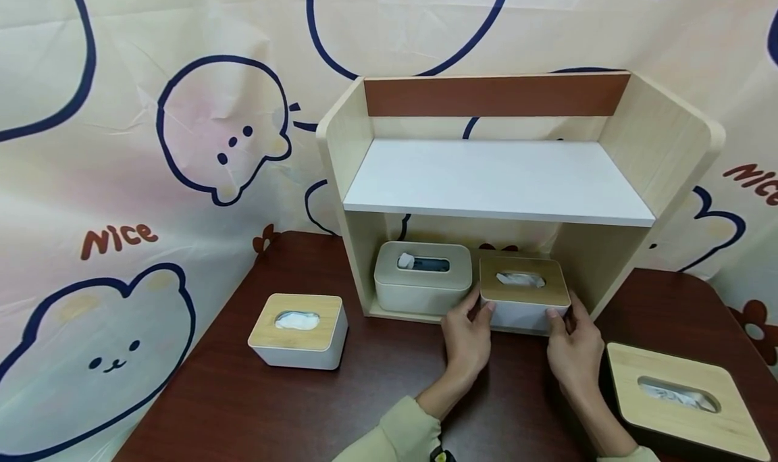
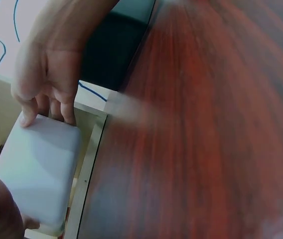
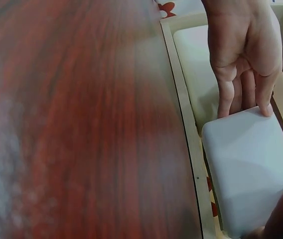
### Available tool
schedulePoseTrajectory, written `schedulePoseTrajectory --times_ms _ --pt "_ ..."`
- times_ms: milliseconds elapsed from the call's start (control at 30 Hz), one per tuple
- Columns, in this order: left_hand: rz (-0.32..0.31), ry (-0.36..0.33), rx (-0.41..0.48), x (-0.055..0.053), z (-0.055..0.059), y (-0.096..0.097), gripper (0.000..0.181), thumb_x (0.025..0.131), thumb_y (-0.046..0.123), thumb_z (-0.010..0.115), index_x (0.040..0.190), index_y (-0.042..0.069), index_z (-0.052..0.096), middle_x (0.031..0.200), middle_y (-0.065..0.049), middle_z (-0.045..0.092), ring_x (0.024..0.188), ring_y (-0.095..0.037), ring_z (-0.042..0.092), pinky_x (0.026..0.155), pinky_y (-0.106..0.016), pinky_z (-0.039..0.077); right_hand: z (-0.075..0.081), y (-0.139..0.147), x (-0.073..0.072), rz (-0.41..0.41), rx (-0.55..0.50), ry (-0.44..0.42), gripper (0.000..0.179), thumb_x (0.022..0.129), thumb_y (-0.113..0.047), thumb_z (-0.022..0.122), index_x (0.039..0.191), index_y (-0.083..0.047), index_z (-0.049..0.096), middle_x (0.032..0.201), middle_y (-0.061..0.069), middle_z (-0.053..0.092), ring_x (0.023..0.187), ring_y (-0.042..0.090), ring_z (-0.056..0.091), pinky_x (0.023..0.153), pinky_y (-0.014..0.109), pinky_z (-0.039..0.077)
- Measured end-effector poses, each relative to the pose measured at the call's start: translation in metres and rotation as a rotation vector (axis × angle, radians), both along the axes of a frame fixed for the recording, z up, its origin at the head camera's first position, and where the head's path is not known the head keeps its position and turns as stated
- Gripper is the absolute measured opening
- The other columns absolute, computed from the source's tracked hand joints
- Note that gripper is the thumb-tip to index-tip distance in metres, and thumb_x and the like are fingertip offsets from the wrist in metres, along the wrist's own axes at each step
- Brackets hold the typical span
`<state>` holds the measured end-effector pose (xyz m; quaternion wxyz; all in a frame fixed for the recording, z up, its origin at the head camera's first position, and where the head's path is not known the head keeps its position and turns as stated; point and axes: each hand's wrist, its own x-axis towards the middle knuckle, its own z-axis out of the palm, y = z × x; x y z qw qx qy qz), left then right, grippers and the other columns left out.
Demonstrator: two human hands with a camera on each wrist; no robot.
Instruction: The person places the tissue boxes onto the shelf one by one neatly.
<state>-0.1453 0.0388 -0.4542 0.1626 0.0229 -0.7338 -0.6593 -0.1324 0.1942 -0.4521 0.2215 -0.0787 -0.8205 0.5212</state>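
Both hands grip a white tissue box with a wooden lid (image 1: 524, 313) at the lower front opening of a small shelf unit (image 1: 498, 178). My left hand (image 1: 467, 340) holds its left end, thumb at the front. On the right end is my right hand (image 1: 574, 350), thumb also at the front. A cream tissue box (image 1: 422, 292) stands inside the lower compartment, just left of the held box. Both wrist views show the box's plain white side (image 2: 42, 164) between the hands; the fingers behind it are partly hidden.
Another white tissue box with a wooden lid (image 1: 298, 334) stands on the dark red table (image 1: 243, 415) left of the shelf. At the right front lies a larger dark tissue box with a wooden lid (image 1: 681, 415). A white upper board (image 1: 498, 178) spans the shelf above the hands.
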Motion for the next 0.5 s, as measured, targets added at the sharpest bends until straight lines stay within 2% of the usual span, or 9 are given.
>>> schedulePoseTrajectory --times_ms 100,167,200,233,267,333,400,467,500 --pt "0.0 0.013 -0.015 -0.0021 -0.0007 -0.0001 0.044 0.098 0.008 0.076 0.142 0.008 0.07 0.141 -0.005 0.071 0.137 -0.019 0.06 0.109 -0.037 0.056 -0.0009 0.0003 -0.0007 0.0 -0.001 -0.01 0.056 0.109 -0.005 0.058 0.162 0.003 0.042 0.156 0.03 0.055 0.14 0.037 0.055 0.085 -0.007 0.036" --pt "0.0 0.023 -0.028 -0.0033 -0.0009 -0.0002 0.044 0.098 0.007 0.076 0.142 0.008 0.07 0.14 -0.005 0.072 0.137 -0.019 0.061 0.109 -0.037 0.056 -0.0011 0.0006 -0.0007 -0.008 0.011 -0.027 0.055 0.109 -0.007 0.058 0.162 0.002 0.043 0.151 0.03 0.06 0.13 0.026 0.064 0.083 -0.006 0.037" --pt "-0.001 0.028 -0.034 -0.0039 -0.001 -0.0002 0.044 0.098 0.006 0.076 0.141 0.007 0.07 0.14 -0.005 0.072 0.136 -0.02 0.061 0.109 -0.037 0.056 -0.0008 0.0007 -0.0007 -0.011 0.015 -0.04 0.055 0.11 -0.008 0.058 0.162 0.002 0.043 0.145 0.03 0.063 0.12 0.02 0.066 0.08 -0.004 0.037" --pt "-0.003 0.031 -0.041 -0.0044 -0.001 -0.0003 0.044 0.098 0.006 0.076 0.141 0.007 0.071 0.139 -0.005 0.072 0.136 -0.019 0.062 0.109 -0.037 0.056 -0.0004 0.001 -0.0006 -0.013 0.018 -0.054 0.055 0.11 -0.008 0.057 0.163 0.001 0.042 0.137 0.03 0.066 0.108 0.015 0.066 0.077 -0.002 0.037" --pt "-0.004 0.033 -0.048 -0.0049 -0.001 -0.0003 0.043 0.097 0.005 0.077 0.14 0.007 0.071 0.139 -0.005 0.072 0.136 -0.02 0.062 0.109 -0.037 0.057 0.0001 0.0015 -0.0006 -0.012 0.015 -0.068 0.055 0.111 -0.009 0.056 0.163 0.001 0.041 0.137 0.03 0.066 0.105 0.011 0.062 0.076 -0.001 0.037" --pt "-0.008 0.039 -0.065 -0.0058 -0.0011 -0.0003 0.043 0.097 0.005 0.077 0.139 0.006 0.072 0.138 -0.006 0.073 0.135 -0.02 0.063 0.108 -0.037 0.057 0.0007 0.0032 -0.0011 0.004 0.0 -0.095 0.057 0.112 -0.011 0.054 0.165 0.001 0.037 0.14 0.031 0.062 0.108 0.012 0.061 0.077 -0.001 0.037" --pt "-0.011 0.039 -0.076 -0.0068 -0.001 -0.0004 0.042 0.096 0.005 0.077 0.138 0.006 0.072 0.138 -0.006 0.073 0.135 -0.02 0.063 0.11 -0.037 0.057 0.0014 0.0052 -0.0018 0.03 -0.03 -0.119 0.058 0.113 -0.012 0.051 0.167 0.001 0.032 0.15 0.032 0.056 0.127 0.026 0.062 0.081 -0.003 0.038" --pt "-0.016 0.042 -0.089 -0.0076 -0.0012 -0.0006 0.042 0.096 0.005 0.077 0.138 0.006 0.073 0.137 -0.007 0.073 0.136 -0.02 0.063 0.111 -0.039 0.056 0.0017 0.0073 -0.0026 0.052 -0.053 -0.136 0.06 0.114 -0.013 0.049 0.168 0.001 0.028 0.165 0.03 0.042 0.149 0.035 0.046 0.088 -0.006 0.034" --pt "-0.019 0.041 -0.094 -0.0079 -0.0014 -0.0007 0.042 0.097 0.005 0.077 0.138 0.006 0.073 0.138 -0.006 0.073 0.136 -0.02 0.063 0.111 -0.039 0.056 0.0017 0.0082 -0.0031 0.059 -0.059 -0.144 0.061 0.114 -0.014 0.048 0.169 0.001 0.027 0.167 0.03 0.039 0.152 0.038 0.041 0.089 -0.007 0.033"
